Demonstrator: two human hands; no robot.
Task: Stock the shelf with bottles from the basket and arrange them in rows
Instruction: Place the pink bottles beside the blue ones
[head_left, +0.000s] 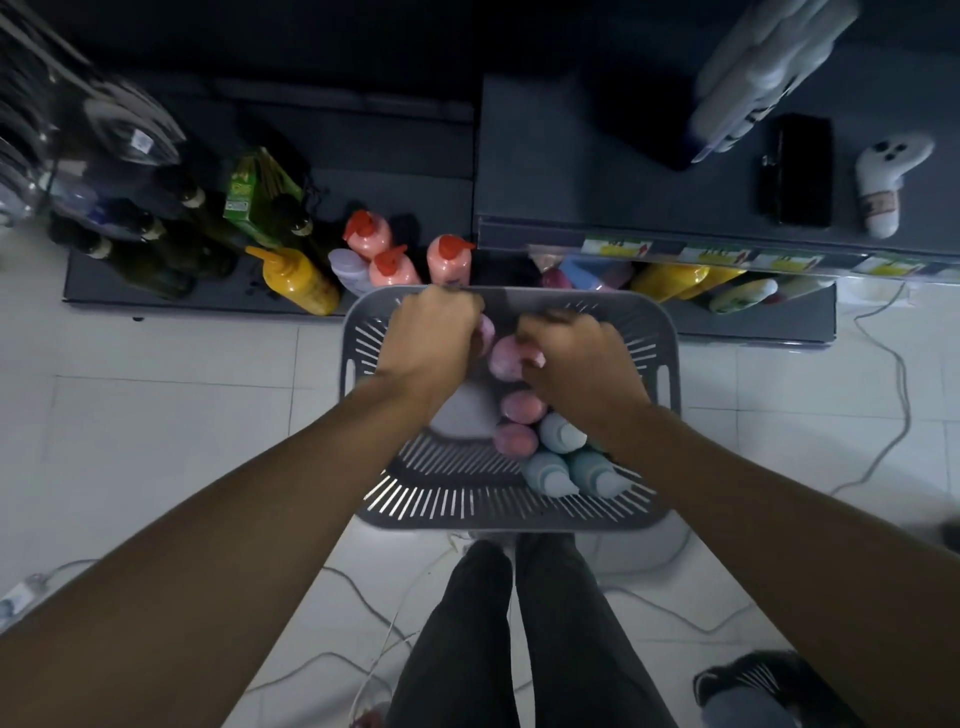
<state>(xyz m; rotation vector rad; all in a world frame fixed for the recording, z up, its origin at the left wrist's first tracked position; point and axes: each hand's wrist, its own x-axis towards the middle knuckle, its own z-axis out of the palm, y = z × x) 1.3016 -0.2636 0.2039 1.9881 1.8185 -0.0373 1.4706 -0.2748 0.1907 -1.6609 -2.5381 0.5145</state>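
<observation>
A grey slotted basket (660, 332) stands on the floor in front of the low dark shelf (218, 299). Pink bottles (519, 408) and pale blue bottles (545, 470) lie inside it. My left hand (434, 325) is curled round a pink bottle (487, 332) at the basket's far side. Beside it, my right hand (574, 353) grips another pink bottle (506, 358). On the shelf behind the basket stand three orange-pink pump bottles (449, 260) with red tops.
A yellow squeeze bottle (301, 280), dark glass bottles (150, 254) and a green carton (254, 195) occupy the shelf's left part. A higher shelf (623, 171) juts out at right, with yellow bottles (670, 280) beneath. Cables trail over the white floor tiles (883, 415). My legs stand behind the basket.
</observation>
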